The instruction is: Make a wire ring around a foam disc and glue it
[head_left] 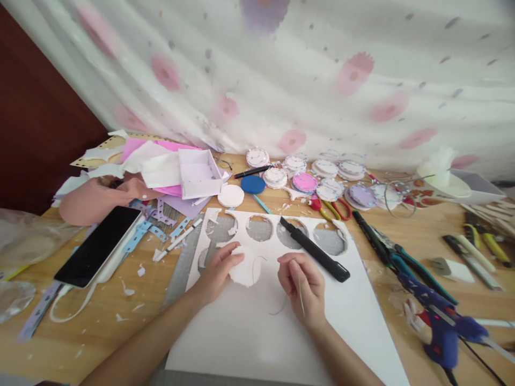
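My left hand [217,274] grips a white disc [244,269] with a rough, torn-looking edge, thumb on its face. A thin curved wire or thread [277,313] hangs by my right hand [303,287], whose fingers are pinched on it; part of it loops over the disc. Both hands are above a large white board [257,343] with several round holes cut along its far side. Beyond my right hand, a black utility knife [316,252] lies across the board, its blade pointing away to the left.
Several decorated round discs [304,183] stand at the back, near a blue lid [253,184]. On the left lie a phone [98,246] and paper scraps. Pliers [418,271] and a blue glue gun [444,335] are on the right. A flowered curtain [281,80] hangs behind.
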The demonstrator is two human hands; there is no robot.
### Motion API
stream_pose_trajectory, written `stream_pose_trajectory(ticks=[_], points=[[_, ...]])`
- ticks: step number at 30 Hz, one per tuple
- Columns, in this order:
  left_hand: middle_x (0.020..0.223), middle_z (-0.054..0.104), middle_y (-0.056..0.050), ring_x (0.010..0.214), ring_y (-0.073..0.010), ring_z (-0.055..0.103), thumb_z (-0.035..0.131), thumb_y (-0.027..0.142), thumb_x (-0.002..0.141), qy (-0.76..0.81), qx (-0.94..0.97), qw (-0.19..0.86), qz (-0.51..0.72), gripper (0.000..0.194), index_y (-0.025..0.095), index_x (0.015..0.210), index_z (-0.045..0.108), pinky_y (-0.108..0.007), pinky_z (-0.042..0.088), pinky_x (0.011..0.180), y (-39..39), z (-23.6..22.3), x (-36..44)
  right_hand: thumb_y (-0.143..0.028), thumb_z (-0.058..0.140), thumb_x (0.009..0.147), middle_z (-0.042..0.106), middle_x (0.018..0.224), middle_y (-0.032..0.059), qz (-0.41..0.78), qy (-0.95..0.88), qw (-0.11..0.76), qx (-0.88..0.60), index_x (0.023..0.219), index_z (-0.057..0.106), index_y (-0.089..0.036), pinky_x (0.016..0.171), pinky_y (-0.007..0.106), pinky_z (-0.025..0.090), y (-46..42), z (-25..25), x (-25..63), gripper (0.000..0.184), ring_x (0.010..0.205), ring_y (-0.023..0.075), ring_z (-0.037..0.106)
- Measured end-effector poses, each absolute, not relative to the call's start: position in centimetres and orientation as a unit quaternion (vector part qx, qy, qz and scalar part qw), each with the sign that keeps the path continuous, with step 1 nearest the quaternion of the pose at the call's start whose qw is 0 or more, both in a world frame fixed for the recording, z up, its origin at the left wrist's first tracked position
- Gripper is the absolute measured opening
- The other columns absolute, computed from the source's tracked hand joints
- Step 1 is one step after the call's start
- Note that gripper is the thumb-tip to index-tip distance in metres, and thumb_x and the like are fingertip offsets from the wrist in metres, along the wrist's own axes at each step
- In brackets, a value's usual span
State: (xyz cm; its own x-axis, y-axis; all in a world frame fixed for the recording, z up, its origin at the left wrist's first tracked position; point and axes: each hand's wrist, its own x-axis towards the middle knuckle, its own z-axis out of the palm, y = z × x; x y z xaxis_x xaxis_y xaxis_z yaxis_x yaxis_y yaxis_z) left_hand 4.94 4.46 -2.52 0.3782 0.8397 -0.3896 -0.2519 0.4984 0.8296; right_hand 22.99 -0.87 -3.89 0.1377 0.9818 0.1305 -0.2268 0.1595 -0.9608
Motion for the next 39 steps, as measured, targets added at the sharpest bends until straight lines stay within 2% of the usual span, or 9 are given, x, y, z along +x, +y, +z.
stream_pose_trajectory(ticks=[4,8,14,18,20,24,29,36,39], points=[[0.083,0.069,-0.009,0.075,-0.0197,0.063,0.061,0.026,0.078,0.351,0.345,0.791,0.365,0.013,0.013,0.081,0.062,-0.028,0.047,0.068,4.6,-2.3,5.1,-0.030,0.045,0.098,0.044,0.054,-0.0061,0.492,-0.444,0.619,-0.422,0.098,0.062,-0.019,0.042,0.021,0.026,-0.9,-3.9,23.1,0.020,0.042,0.0065,0.039],[0.088,0.070,-0.012,0.077,-0.0206,0.064,0.063,0.024,0.076,0.325,0.360,0.799,0.356,0.013,0.011,0.078,0.063,-0.029,0.048,0.070,4.7,-1.6,5.2,-0.029,0.045,0.098,0.049,0.053,-0.0053,0.476,-0.463,0.608,-0.434,0.099,0.061,-0.019,0.040,0.018,0.029,-1.1,-3.9,23.1,0.020,0.041,0.0060,0.041],[0.080,0.064,-0.008,0.072,-0.0164,0.060,0.064,0.039,0.077,0.315,0.371,0.788,0.378,0.029,0.011,0.084,0.065,-0.025,0.047,0.069,4.7,-1.5,5.1,-0.027,0.045,0.097,0.053,0.049,-0.0036,0.422,-0.503,0.606,-0.449,0.097,0.062,-0.018,0.040,0.019,0.033,-1.4,-4.0,22.5,0.020,0.039,0.0073,0.045],[0.084,0.062,-0.007,0.074,-0.0148,0.059,0.054,0.038,0.086,0.294,0.342,0.803,0.391,0.029,0.011,0.088,0.065,-0.024,0.046,0.071,4.9,-2.5,4.8,-0.025,0.043,0.097,0.054,0.049,-0.0029,0.406,-0.506,0.613,-0.450,0.099,0.064,-0.019,0.039,0.019,0.031,-1.5,-4.2,22.1,0.021,0.039,0.0076,0.045],[0.088,0.061,-0.008,0.077,-0.0153,0.059,0.056,0.038,0.085,0.291,0.329,0.809,0.391,0.028,0.012,0.090,0.065,-0.024,0.047,0.073,4.9,-2.7,4.6,-0.021,0.042,0.098,0.057,0.051,-0.0021,0.409,-0.518,0.609,-0.439,0.102,0.063,-0.020,0.039,0.018,0.033,-1.6,-4.0,22.2,0.021,0.039,0.0077,0.046],[0.096,0.060,-0.006,0.090,-0.0178,0.059,0.067,0.039,0.080,0.264,0.320,0.822,0.390,0.028,0.016,0.097,0.062,-0.031,0.048,0.087,5.0,-2.6,4.6,-0.015,0.041,0.096,0.059,0.055,-0.0020,0.396,-0.566,0.590,-0.417,0.108,0.060,-0.023,0.039,0.017,0.037,-1.6,-3.6,22.4,0.024,0.041,0.0080,0.048],[0.107,0.058,-0.007,0.106,-0.0219,0.057,0.071,0.043,0.077,0.215,0.348,0.826,0.389,0.043,0.020,0.111,0.058,-0.038,0.043,0.100,4.8,-2.4,4.7,-0.012,0.041,0.095,0.060,0.057,-0.0020,0.398,-0.573,0.589,-0.407,0.109,0.060,-0.023,0.039,0.017,0.040,-1.6,-3.4,22.1,0.026,0.042,0.0080,0.050],[0.130,0.051,-0.012,0.121,-0.0284,0.050,0.066,0.045,0.082,0.181,0.355,0.849,0.346,0.043,0.023,0.117,0.058,-0.037,0.048,0.091,4.9,-2.7,4.2,-0.017,0.042,0.097,0.060,0.059,-0.0015,0.454,-0.528,0.603,-0.388,0.107,0.061,-0.022,0.041,0.017,0.043,-1.8,-3.2,21.4,0.022,0.045,0.0081,0.052],[0.120,0.056,-0.012,0.105,-0.0234,0.055,0.069,0.051,0.076,0.181,0.369,0.843,0.346,0.048,0.022,0.112,0.059,-0.031,0.048,0.081,5.2,-2.7,4.2,-0.023,0.042,0.098,0.059,0.057,-0.0026,0.523,-0.443,0.620,-0.383,0.102,0.061,-0.022,0.037,0.014,0.040,-1.5,-3.1,21.6,0.019,0.041,0.0068,0.051]])
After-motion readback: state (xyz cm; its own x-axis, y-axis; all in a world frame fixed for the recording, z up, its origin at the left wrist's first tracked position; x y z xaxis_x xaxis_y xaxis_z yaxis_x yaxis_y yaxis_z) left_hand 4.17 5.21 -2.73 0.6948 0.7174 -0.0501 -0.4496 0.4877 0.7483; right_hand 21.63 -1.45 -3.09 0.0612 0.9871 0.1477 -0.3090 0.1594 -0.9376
